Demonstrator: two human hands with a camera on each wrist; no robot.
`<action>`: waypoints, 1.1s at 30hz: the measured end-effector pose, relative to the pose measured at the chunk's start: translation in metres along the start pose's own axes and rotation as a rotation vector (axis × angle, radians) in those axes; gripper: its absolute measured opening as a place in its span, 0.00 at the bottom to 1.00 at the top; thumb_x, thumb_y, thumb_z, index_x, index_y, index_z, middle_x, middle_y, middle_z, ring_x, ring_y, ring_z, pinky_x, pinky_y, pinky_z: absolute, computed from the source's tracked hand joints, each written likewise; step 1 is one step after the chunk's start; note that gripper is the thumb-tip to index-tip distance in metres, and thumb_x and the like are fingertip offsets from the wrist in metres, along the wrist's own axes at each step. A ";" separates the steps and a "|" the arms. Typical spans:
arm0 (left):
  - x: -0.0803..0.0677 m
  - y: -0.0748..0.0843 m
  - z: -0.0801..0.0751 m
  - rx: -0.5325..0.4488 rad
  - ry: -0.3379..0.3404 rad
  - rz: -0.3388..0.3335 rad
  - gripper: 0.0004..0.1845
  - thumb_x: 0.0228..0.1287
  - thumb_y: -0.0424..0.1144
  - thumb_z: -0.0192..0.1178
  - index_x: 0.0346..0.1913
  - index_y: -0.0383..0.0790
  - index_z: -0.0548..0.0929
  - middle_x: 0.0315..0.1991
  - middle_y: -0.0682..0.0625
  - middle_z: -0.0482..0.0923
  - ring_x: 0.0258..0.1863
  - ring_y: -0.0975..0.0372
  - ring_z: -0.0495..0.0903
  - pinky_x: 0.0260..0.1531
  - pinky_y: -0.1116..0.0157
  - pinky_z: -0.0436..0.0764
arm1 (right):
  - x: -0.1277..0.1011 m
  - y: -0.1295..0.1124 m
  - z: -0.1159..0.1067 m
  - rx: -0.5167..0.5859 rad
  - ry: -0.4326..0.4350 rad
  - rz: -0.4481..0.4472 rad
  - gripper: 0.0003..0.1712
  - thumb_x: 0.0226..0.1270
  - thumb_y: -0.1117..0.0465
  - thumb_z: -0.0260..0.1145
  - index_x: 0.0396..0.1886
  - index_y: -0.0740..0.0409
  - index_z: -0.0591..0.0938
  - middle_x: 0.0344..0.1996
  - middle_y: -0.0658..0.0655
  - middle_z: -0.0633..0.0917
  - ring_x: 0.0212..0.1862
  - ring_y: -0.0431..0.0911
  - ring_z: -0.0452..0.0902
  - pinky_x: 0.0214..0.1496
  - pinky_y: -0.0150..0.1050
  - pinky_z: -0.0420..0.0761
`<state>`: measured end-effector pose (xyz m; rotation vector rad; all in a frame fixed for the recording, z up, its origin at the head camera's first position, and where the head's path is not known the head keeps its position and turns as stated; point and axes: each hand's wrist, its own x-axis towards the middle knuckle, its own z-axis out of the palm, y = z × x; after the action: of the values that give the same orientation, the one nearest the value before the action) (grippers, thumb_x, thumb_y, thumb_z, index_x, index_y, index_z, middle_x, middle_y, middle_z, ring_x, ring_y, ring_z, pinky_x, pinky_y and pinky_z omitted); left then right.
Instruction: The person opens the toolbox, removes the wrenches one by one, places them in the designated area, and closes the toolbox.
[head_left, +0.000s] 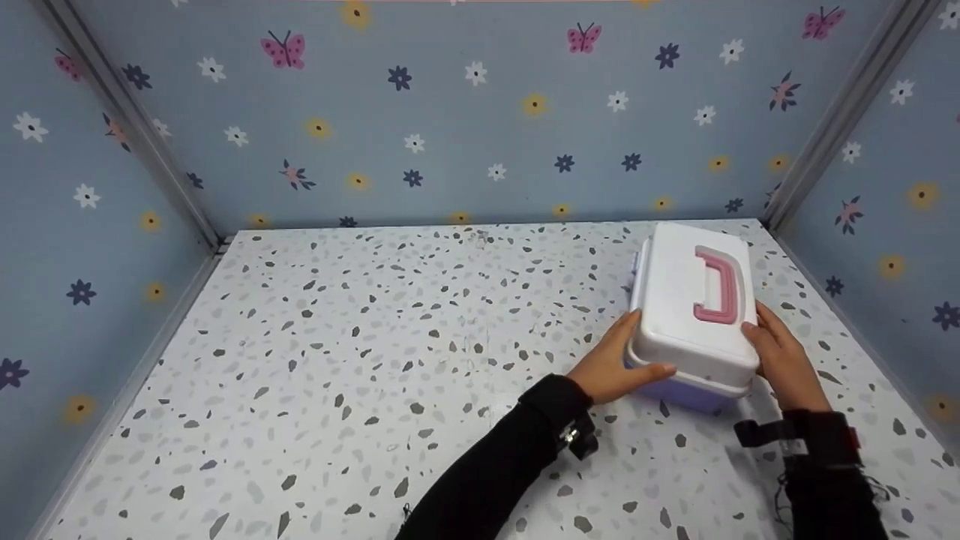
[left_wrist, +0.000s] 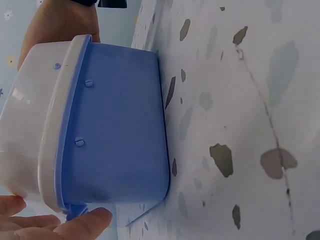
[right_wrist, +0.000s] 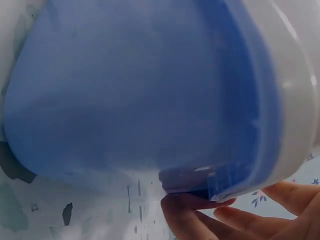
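We see the storage box [head_left: 686, 341] standing upright at the right of the speckled tabletop [head_left: 337, 337], its white lid [head_left: 671, 281] closed over a purple-blue base [head_left: 686, 394] and its pink handle [head_left: 727, 292] folded flat. Our left hand [head_left: 613, 367] grips the near left corner, thumb across the end and fingers along the side, while our right hand [head_left: 787, 360] holds the opposite side, though we cannot quite tell how firmly its fingers press.
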<state>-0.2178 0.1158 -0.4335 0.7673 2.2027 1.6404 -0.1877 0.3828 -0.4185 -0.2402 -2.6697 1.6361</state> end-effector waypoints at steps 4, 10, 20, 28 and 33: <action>0.002 0.000 0.000 0.011 0.004 0.001 0.48 0.58 0.58 0.65 0.77 0.63 0.51 0.77 0.58 0.54 0.72 0.64 0.62 0.69 0.55 0.66 | 0.001 0.000 0.001 0.016 -0.001 0.008 0.43 0.74 0.34 0.41 0.80 0.44 0.42 0.79 0.61 0.48 0.73 0.51 0.57 0.49 0.20 0.72; 0.000 0.001 0.000 0.018 -0.003 -0.005 0.47 0.59 0.58 0.64 0.77 0.63 0.51 0.77 0.56 0.53 0.73 0.62 0.61 0.70 0.54 0.65 | 0.001 -0.001 0.003 0.004 0.042 -0.003 0.42 0.74 0.35 0.42 0.80 0.45 0.45 0.78 0.60 0.49 0.75 0.55 0.53 0.49 0.17 0.69; -0.006 -0.004 -0.009 -0.057 -0.022 0.036 0.46 0.60 0.54 0.65 0.77 0.64 0.50 0.75 0.58 0.58 0.68 0.66 0.68 0.67 0.57 0.69 | -0.001 -0.004 0.016 -0.024 0.091 -0.050 0.38 0.76 0.38 0.45 0.79 0.42 0.49 0.76 0.61 0.56 0.68 0.42 0.67 0.47 0.20 0.75; -0.013 -0.009 -0.018 -0.050 0.001 0.018 0.43 0.62 0.53 0.64 0.77 0.61 0.53 0.74 0.56 0.62 0.68 0.66 0.68 0.67 0.58 0.69 | -0.002 -0.010 0.025 -0.028 0.081 -0.040 0.40 0.74 0.36 0.46 0.78 0.44 0.49 0.77 0.58 0.54 0.76 0.56 0.54 0.51 0.17 0.72; -0.024 -0.011 -0.025 -0.048 0.042 -0.008 0.44 0.61 0.53 0.65 0.77 0.60 0.54 0.74 0.55 0.62 0.68 0.65 0.68 0.68 0.58 0.68 | -0.001 -0.012 0.035 -0.016 0.075 -0.053 0.39 0.74 0.38 0.49 0.78 0.45 0.51 0.76 0.58 0.58 0.75 0.56 0.56 0.47 0.16 0.71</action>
<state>-0.2135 0.0800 -0.4381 0.7161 2.1833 1.7140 -0.1909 0.3466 -0.4236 -0.2239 -2.6112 1.5595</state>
